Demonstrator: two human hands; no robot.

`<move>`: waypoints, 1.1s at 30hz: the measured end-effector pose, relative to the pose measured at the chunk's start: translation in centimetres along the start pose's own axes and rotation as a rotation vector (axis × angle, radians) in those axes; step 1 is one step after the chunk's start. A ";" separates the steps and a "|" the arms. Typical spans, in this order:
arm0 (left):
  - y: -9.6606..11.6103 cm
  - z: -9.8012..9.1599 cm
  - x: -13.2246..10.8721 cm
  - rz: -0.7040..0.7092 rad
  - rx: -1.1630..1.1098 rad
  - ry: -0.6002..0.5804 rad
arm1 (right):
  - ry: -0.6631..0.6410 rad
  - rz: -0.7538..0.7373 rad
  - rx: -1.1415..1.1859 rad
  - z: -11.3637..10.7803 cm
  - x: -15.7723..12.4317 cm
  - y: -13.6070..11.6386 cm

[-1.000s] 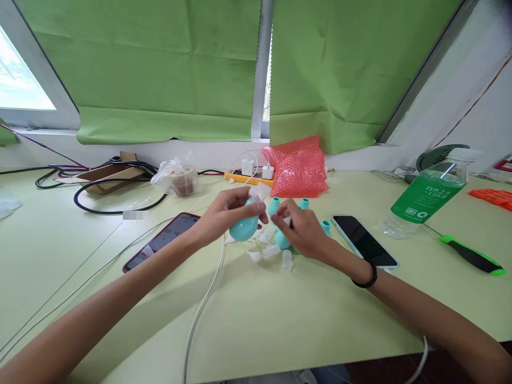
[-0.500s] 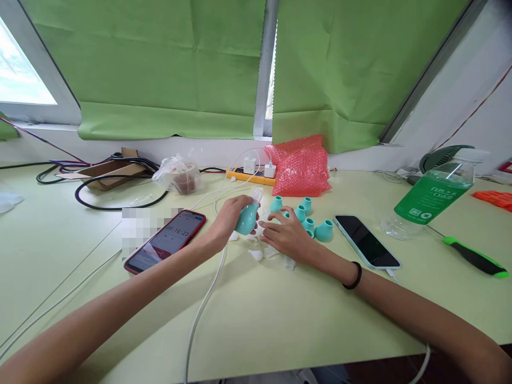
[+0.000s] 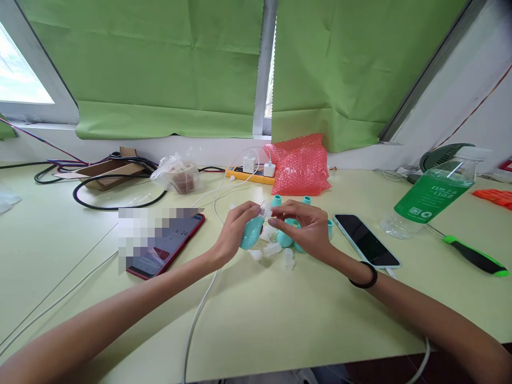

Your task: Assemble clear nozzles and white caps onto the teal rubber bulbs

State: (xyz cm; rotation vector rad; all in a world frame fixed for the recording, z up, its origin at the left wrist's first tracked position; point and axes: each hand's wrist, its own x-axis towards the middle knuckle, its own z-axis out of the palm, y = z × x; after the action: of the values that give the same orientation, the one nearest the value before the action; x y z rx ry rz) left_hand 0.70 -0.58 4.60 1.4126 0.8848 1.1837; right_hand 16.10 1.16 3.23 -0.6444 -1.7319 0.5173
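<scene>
Pale-green table [image 3: 320, 320] has its back edge below green cloth blinds [image 3: 160, 69]. Left hand [image 3: 231, 232] grips a glossy turquoise bulb [image 3: 251, 235] with translucent tip [image 3: 264, 209]; right hand [image 3: 307, 225] is beside it, pinching unclear.

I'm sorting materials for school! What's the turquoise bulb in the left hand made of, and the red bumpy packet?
The bulb looks like smooth rubber or plastic, with a gentle shine; I can't tell which. The packet seems glossy plastic bubble wrap: shiny bumps cover it.

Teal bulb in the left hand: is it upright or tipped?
Tilted: the teal bulb has its rounded end low and its translucent tip slanting up toward the right hand.
</scene>
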 end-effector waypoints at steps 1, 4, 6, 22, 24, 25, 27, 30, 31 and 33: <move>-0.1 0.1 -0.1 0.013 0.015 -0.013 | 0.001 -0.013 0.003 0.0 0.0 -0.1; -0.2 0.1 -0.1 0.019 0.046 -0.057 | 0.015 -0.069 0.015 -0.1 0.1 -0.2; -0.2 0.1 -0.1 0.015 0.039 -0.082 | 0.005 -0.120 0.031 -0.3 0.2 -0.1; -0.2 1.0 -0.7 -0.115 -0.082 0.052 | -0.008 -0.636 -0.397 -0.5 0.3 0.3; -0.3 1.1 -0.8 -0.112 -0.046 0.069 | -0.036 -0.653 -0.419 -0.6 0.3 0.5; -0.3 1.1 -0.8 -0.108 -0.016 0.075 | -0.054 -0.668 -0.436 -0.7 0.3 0.6; -0.4 1.0 -0.8 -0.102 0.064 0.086 | -0.095 -0.696 -0.466 -0.8 0.4 0.8; -0.4 0.8 -0.6 -0.078 0.199 0.085 | -0.155 -0.673 -0.452 -1.1 0.7 0.8; -0.4 0.7 -0.6 -0.067 0.237 0.081 | -0.172 -0.655 -0.433 -1.2 0.8 0.8; -0.4 0.7 -0.6 -0.036 0.290 0.077 | -0.188 -0.644 -0.418 -1.4 1.0 0.7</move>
State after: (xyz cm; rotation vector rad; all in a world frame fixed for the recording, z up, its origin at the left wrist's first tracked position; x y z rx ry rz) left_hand 1.24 -1.25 4.07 1.5816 1.1677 1.1213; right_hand 17.41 2.37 3.84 -0.2896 -2.1168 -0.2483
